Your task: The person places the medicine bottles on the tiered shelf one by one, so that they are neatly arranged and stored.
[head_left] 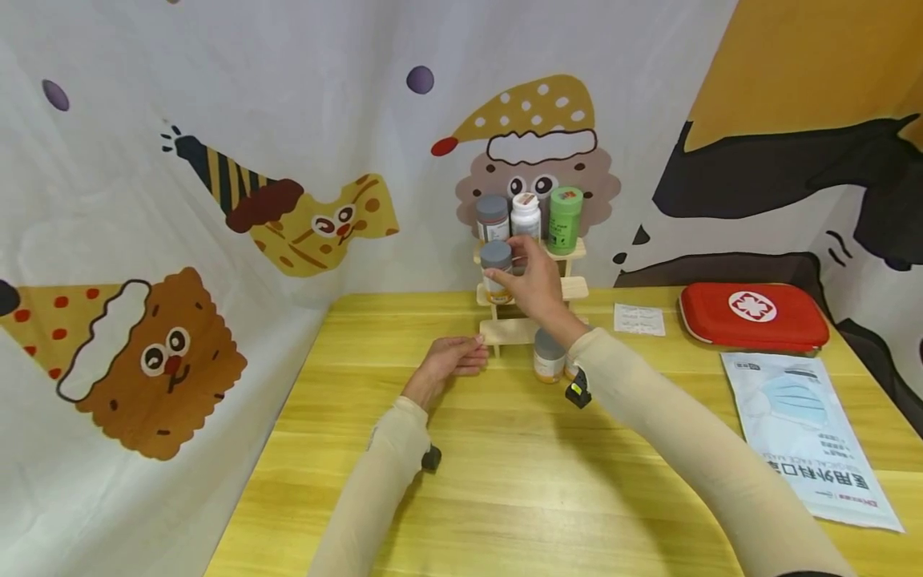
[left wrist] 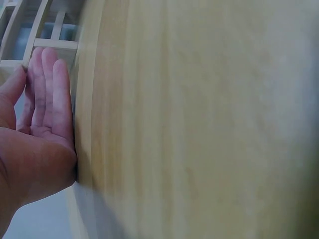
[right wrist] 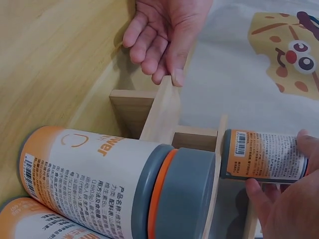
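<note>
My right hand [head_left: 535, 282] grips a small bottle [head_left: 496, 271] with a grey lid and an orange-and-white label, upright at the middle shelf of a three-step wooden rack [head_left: 505, 332]. In the right wrist view the base of that bottle [right wrist: 266, 155] is right at a shelf board. At the rack's lower left end, my left hand [head_left: 453, 361] pinches the tip of the bottom board between thumb and fingertips; its other fingers [left wrist: 62, 99] lie fairly straight. A larger grey-lidded bottle [head_left: 550, 357] stands in front of the rack, with another bottle partly hidden by my right wrist.
The top shelf carries a grey-lidded bottle [head_left: 493, 218], a white bottle [head_left: 525, 215] and a green bottle [head_left: 566, 221]. To the right lie a printed paper slip [head_left: 638, 319], a red first-aid case [head_left: 753, 316] and a face mask packet [head_left: 808, 437]. A patterned cloth [head_left: 288, 96] hangs behind.
</note>
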A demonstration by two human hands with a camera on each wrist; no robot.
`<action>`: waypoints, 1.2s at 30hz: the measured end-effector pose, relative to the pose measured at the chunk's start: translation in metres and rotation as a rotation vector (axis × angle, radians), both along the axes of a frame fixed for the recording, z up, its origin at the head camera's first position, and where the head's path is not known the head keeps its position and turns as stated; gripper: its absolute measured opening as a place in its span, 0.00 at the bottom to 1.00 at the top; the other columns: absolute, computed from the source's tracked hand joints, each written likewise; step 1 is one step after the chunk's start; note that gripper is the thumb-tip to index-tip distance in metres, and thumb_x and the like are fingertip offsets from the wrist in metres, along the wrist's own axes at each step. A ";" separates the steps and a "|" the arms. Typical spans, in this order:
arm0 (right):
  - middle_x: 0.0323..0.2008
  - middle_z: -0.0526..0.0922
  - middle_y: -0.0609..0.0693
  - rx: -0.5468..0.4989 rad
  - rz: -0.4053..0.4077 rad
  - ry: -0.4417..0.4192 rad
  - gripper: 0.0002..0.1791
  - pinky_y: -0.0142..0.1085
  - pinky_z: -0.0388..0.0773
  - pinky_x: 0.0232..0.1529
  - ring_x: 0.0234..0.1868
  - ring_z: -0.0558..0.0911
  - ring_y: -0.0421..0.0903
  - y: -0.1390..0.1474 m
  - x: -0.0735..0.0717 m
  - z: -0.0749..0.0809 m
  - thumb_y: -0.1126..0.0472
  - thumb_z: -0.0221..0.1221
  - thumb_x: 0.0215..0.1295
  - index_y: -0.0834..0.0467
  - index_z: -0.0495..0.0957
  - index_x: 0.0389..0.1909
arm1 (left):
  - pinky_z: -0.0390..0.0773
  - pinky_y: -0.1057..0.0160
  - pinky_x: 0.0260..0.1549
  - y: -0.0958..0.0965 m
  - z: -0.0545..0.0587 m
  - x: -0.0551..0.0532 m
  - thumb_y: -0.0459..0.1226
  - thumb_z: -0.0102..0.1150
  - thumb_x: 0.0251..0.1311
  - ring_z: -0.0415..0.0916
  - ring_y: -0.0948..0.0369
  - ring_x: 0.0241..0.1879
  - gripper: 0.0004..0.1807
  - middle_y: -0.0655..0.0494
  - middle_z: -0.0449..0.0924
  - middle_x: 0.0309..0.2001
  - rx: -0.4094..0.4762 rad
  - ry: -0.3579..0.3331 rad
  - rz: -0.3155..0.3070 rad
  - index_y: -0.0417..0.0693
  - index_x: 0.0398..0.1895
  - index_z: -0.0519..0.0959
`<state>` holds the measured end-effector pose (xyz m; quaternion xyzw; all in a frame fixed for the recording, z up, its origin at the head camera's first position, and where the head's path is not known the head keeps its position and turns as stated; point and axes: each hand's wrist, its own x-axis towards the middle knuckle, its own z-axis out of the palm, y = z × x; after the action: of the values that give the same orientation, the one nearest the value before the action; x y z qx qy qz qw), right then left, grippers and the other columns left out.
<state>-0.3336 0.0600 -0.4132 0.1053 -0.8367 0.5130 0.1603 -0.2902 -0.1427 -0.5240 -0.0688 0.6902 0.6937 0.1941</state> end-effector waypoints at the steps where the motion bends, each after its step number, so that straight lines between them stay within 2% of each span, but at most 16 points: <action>1: 0.56 0.82 0.57 -0.003 0.001 -0.002 0.33 0.48 0.85 0.61 0.55 0.85 0.56 0.000 0.000 0.000 0.52 0.78 0.61 0.57 0.75 0.62 | 0.92 0.60 0.45 0.000 -0.001 0.000 0.48 0.67 0.72 0.91 0.63 0.37 0.23 0.52 0.93 0.41 -0.001 -0.001 -0.002 0.37 0.55 0.86; 9: 0.57 0.83 0.59 -0.002 -0.004 -0.013 0.33 0.48 0.85 0.61 0.58 0.84 0.56 -0.003 0.001 -0.002 0.52 0.77 0.62 0.60 0.73 0.61 | 0.92 0.61 0.44 -0.003 -0.007 0.002 0.48 0.67 0.72 0.92 0.60 0.40 0.23 0.54 0.93 0.38 0.027 -0.001 -0.007 0.36 0.55 0.85; 19: 0.57 0.83 0.59 0.013 -0.009 -0.019 0.34 0.48 0.86 0.61 0.57 0.85 0.56 0.000 0.000 -0.006 0.51 0.76 0.63 0.61 0.73 0.62 | 0.92 0.62 0.43 -0.001 -0.006 0.003 0.46 0.67 0.73 0.92 0.62 0.38 0.22 0.55 0.93 0.37 0.037 -0.004 -0.017 0.35 0.55 0.86; 24: 0.59 0.82 0.60 0.052 0.024 -0.013 0.34 0.50 0.85 0.62 0.58 0.84 0.57 0.007 0.001 -0.005 0.51 0.75 0.64 0.62 0.72 0.64 | 0.92 0.62 0.43 0.000 -0.006 0.002 0.46 0.67 0.73 0.92 0.61 0.38 0.22 0.55 0.93 0.37 0.048 -0.003 -0.018 0.35 0.55 0.85; 30: 0.61 0.82 0.60 0.094 0.064 -0.045 0.37 0.53 0.82 0.64 0.61 0.83 0.57 0.019 0.009 -0.002 0.46 0.74 0.66 0.61 0.72 0.67 | 0.92 0.61 0.44 0.000 -0.007 0.000 0.47 0.67 0.73 0.92 0.61 0.39 0.23 0.54 0.93 0.38 0.031 0.014 -0.014 0.34 0.55 0.85; 36: 0.66 0.80 0.58 0.116 0.133 -0.085 0.36 0.54 0.84 0.63 0.67 0.80 0.57 0.034 0.026 -0.003 0.45 0.71 0.69 0.59 0.70 0.70 | 0.92 0.61 0.45 -0.001 -0.005 0.000 0.47 0.66 0.73 0.91 0.62 0.38 0.23 0.55 0.92 0.37 0.024 0.021 -0.016 0.34 0.54 0.86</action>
<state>-0.3078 0.0937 -0.4164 0.1480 -0.8623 0.4770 0.0840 -0.2903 -0.1436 -0.5290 -0.0538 0.6842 0.7012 0.1932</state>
